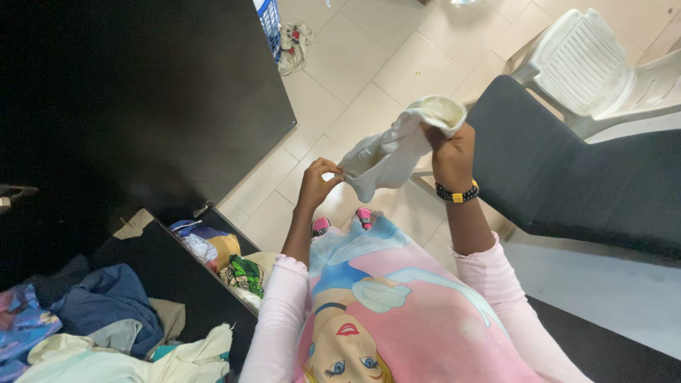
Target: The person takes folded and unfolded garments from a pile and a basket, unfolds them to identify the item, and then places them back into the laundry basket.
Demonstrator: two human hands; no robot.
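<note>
Above the tiled floor, two hands, left and right, each grip closed on one white garment.

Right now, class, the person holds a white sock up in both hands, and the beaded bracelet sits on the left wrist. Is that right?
Not quite. The head view shows the bracelet on the right wrist. Both hands, left and right, do hold the white sock.

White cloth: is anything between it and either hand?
Nothing visible. The left hand pinches the lower edge of the white cloth and the right hand grips its top, both directly on the fabric, held up above the tiled floor.
</note>
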